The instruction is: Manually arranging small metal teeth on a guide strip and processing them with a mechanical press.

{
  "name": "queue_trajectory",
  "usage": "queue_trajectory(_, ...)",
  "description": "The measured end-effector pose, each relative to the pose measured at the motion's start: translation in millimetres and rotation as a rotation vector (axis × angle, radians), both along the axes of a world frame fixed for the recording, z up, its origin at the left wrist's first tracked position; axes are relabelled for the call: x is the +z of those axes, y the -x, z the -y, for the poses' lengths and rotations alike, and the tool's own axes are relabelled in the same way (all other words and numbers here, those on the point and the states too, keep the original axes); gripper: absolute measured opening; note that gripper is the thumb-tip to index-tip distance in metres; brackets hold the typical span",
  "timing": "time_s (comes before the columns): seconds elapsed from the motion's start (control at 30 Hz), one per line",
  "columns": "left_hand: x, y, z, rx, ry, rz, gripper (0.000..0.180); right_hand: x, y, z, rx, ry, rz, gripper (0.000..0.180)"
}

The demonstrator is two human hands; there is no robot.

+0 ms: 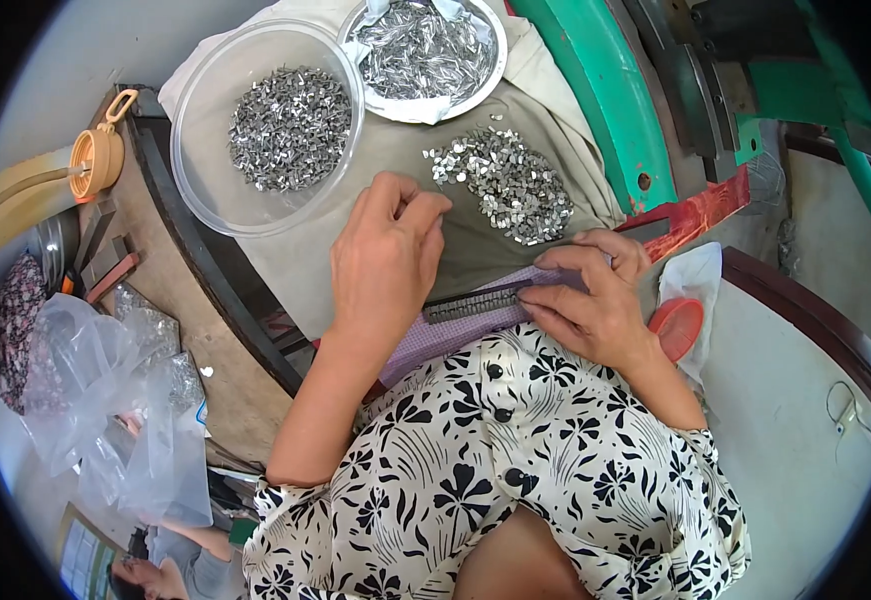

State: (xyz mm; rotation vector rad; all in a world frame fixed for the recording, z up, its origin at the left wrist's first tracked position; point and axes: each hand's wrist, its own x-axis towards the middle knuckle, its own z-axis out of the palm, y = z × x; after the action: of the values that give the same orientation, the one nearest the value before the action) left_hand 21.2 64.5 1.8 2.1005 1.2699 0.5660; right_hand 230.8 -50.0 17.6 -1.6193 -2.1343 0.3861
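Observation:
A dark grooved metal strip point(473, 304) with a row of small slots or pieces along it lies across a purple checked cloth point(420, 344) in front of me. My right hand point(595, 295) has its thumb and fingers bent over the strip's right end, gripping it. Just above the strip's left end is my left hand point(383, 245), its fingers curled together in a pinch; anything between them is too small or hidden to make out. Beyond both hands, a loose pile of small shiny metal pieces point(520, 190) rests on an olive-grey cloth point(460, 245).
At the far left stands a clear plastic bowl point(183, 165) of tiny metal parts, beside a white dish point(501, 60) of slender silvery pieces. Green machine framing point(615, 100) borders the right. A red round lid point(677, 328), plastic bags point(120, 380) and an orange cup point(97, 160) lie around.

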Motion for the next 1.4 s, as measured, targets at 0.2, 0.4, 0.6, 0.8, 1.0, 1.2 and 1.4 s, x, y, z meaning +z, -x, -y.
queue_trajectory(0.2,0.4,6.6,1.1,-0.009,-0.045,-0.015,0.011,-7.1,13.4,-3.9,0.050,-0.044,0.054,0.018)
queue_trajectory(0.4,1.7,7.5,6.7,0.014,-0.074,-0.044,0.012,-3.1,13.0,-3.9,0.022,-0.020,0.032,0.021)
queue_trajectory(0.6,1.1,7.2,9.3,0.017,-0.119,-0.064,0.012,-1.6,4.2,-32.6,-0.077,-0.089,0.096,0.018)
queue_trajectory(0.8,9.4,8.4,29.2,-0.022,-0.011,0.097,0.013,-12.9,4.2,-52.9,-0.008,-0.034,-0.035,0.015)
queue_trajectory(1.0,6.8,-10.3,51.0,-0.229,0.033,0.221,0.014,0.2,8.9,-52.9,-0.092,-0.062,0.087,0.016)
queue_trajectory(1.2,2.8,-17.9,55.2,-0.291,0.009,0.137,0.014,-5.2,8.0,-48.8,-0.111,-0.034,-0.020,0.016)
queue_trajectory(1.4,-2.1,-31.7,61.2,-0.314,-0.065,0.149,0.015,-2.4,-10.0,-27.9,-0.120,-0.078,-0.106,0.023)
